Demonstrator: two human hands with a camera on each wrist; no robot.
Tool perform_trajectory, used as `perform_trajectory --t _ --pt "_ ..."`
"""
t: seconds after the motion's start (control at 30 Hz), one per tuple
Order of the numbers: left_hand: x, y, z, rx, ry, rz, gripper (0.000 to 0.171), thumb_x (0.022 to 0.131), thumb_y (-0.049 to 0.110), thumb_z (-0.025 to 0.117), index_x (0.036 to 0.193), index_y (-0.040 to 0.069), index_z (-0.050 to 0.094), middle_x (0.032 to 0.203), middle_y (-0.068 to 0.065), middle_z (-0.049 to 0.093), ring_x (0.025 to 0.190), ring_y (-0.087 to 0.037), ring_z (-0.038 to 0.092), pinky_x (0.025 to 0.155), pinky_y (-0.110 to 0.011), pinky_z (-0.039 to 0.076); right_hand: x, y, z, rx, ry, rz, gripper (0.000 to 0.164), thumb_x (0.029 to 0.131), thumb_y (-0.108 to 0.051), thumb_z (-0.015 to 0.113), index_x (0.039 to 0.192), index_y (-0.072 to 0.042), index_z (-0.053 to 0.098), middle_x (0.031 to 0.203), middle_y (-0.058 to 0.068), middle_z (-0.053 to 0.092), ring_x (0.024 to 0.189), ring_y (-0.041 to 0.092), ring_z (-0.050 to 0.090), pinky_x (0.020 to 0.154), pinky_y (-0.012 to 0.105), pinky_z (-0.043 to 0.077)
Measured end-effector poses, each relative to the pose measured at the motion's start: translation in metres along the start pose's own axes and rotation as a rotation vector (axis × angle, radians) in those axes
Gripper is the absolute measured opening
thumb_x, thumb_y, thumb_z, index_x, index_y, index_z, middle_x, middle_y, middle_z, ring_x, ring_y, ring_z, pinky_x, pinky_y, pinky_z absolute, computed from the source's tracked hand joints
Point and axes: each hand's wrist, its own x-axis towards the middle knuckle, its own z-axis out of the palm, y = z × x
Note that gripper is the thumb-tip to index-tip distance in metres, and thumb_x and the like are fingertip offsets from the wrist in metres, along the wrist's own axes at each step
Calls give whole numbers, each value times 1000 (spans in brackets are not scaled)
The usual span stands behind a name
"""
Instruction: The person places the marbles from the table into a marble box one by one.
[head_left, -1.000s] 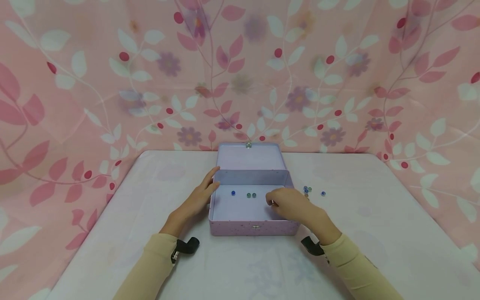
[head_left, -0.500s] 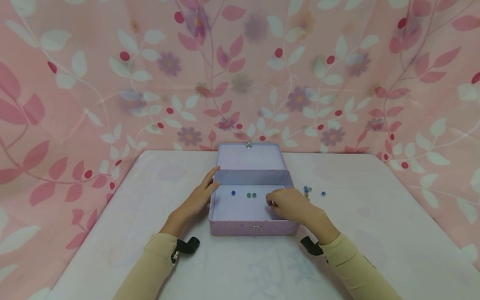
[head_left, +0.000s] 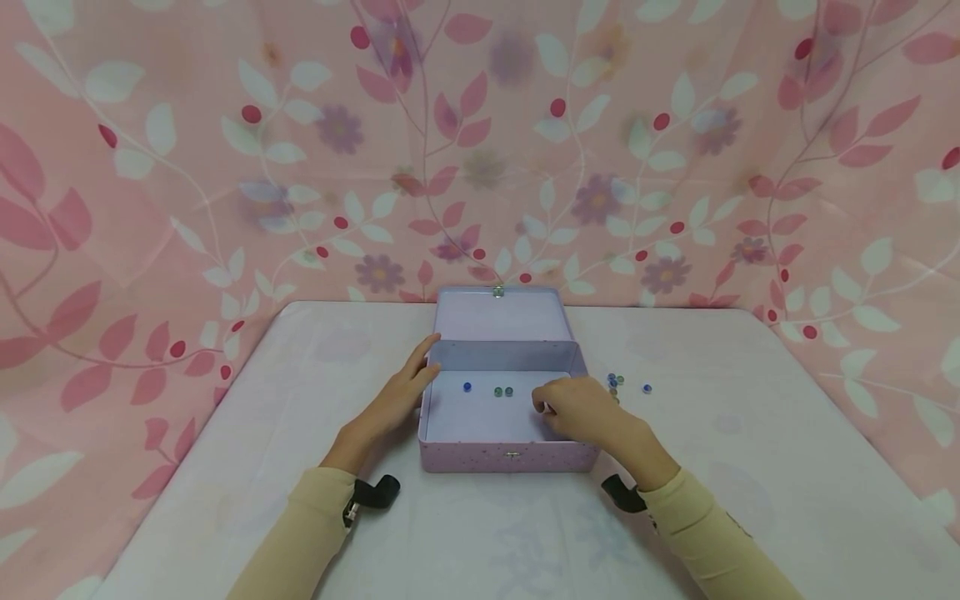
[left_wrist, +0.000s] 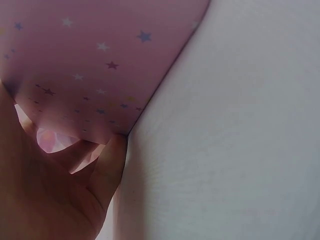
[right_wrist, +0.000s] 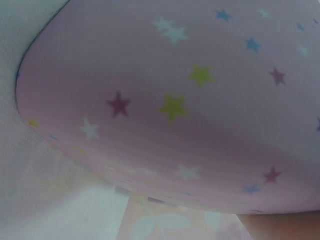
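The left hand (left_wrist: 62, 192) sets its fingers (left_wrist: 111, 162) against the far end of the pink star-printed box (left_wrist: 100, 60). The box rests on the white-covered table (left_wrist: 230, 125), visible to the right. Shadow dims the palm.

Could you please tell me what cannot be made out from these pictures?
Head view: whether the right hand holds anything; the hand itself hides its fingertips.
Right wrist view: the inside of the box; its outer wall blocks it.
Head view: the exact count of beads outside; the right hand may cover some.
Left wrist view: all of the left hand; frame edges cut it off.
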Motion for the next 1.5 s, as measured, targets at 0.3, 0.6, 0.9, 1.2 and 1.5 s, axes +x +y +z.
perform_trajectory --t 0.3,0.6,0.9,1.2,1.5 --pt "-2 0 1 -7 -1 -9 62 99 66 36 154 53 10 167 1 17 153 -32 23 108 -61 42 -2 2 -2 82 -28 7 8 89 -11 70 95 -15 73 83 -6 70 70 7 56 62 26 48" --pt "-3 1 2 1 3 -10 59 100 64 35 153 55 10 167 1 17 153 -31 23 108 -61 42 -8 17 -25 248 24 16 16 93 -3 61 104 -7 72 93 1 72 78 11 58 72 30 52" --pt "-2 2 1 -13 -5 -8 57 101 62 36 152 57 10 167 -3 17 152 -34 25 109 -62 41 -17 37 -49 272 140 75 15 91 -3 65 103 -8 72 94 2 70 84 15 60 77 34 55" --pt "-2 2 0 -9 -3 -10 59 98 68 36 151 59 10 167 -2 18 152 -33 25 110 -62 40 -30 69 -58 232 -32 202 21 90 -8 64 109 -3 69 82 4 62 73 17 54 68 34 48" --pt "-2 1 0 -14 3 -6 53 104 55 37 150 59 12 167 -2 19 152 -33 26 109 -62 41 -35 93 -45 254 -174 281 26 88 -12 65 111 -2 69 96 12 68 81 21 59 70 37 52"
